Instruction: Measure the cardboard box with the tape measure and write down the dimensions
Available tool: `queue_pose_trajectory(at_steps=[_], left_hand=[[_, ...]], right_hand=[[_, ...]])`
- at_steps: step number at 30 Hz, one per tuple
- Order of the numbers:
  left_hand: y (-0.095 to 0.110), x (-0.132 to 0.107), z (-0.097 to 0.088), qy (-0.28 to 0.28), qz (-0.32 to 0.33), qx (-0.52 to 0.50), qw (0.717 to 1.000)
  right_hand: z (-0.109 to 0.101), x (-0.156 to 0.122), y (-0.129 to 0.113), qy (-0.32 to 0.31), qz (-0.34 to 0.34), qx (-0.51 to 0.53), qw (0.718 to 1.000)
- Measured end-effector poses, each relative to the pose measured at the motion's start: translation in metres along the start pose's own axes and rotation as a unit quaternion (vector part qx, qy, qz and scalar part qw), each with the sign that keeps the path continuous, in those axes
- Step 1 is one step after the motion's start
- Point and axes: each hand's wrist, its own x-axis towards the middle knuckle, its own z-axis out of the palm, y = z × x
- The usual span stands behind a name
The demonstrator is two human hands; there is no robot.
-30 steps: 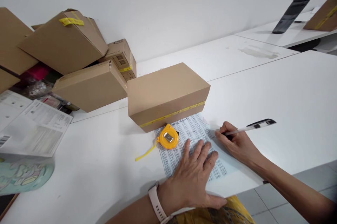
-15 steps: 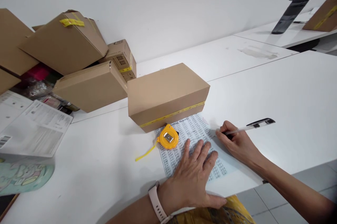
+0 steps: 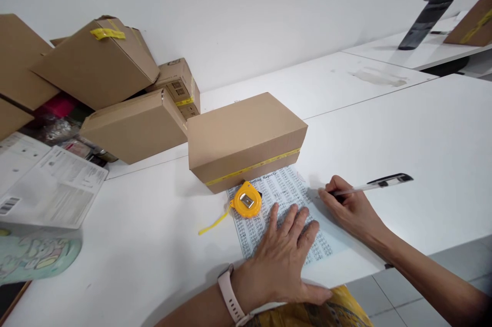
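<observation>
A sheet of paper [image 3: 279, 188], headed with large print and filled with columns of writing, lies on the white table. My left hand [image 3: 282, 255] rests flat on its lower part, fingers spread. My right hand [image 3: 351, 209] pinches a pen [image 3: 378, 183] with a clear barrel and a black clip end, its tip over the right side of the sheet. A yellow tape measure [image 3: 246, 200] sits on the sheet's left part, its yellow strap trailing onto the table. Behind it a closed cardboard box [image 3: 246, 137] with yellow tape stands at the sheet's top edge.
Several cardboard boxes [image 3: 100, 63] are piled at the back left. Below them are a plastic-wrapped white package [image 3: 57, 188] and a pale green patterned item [image 3: 42, 258]. A dark bottle [image 3: 428, 17] and another taped box [image 3: 471, 22] stand at the far right.
The pen's back end has swung a little to the right, and my right hand has shifted slightly right. My left hand stays on the paper.
</observation>
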Motion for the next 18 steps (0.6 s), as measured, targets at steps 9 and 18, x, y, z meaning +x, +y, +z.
queue_pose_trajectory(at_steps=[9,18], left_hand=[[0.0006,-0.0003,-0.0012,0.006,0.0,-0.011,1.0],[0.001,-0.0009,-0.0015,0.006,-0.001,-0.008,1.0]], right_hand=[[-0.0002,0.0006,0.0076,-0.032,0.005,0.021,0.999],[0.0006,0.0011,0.0054,-0.032,-0.003,0.01,0.999]])
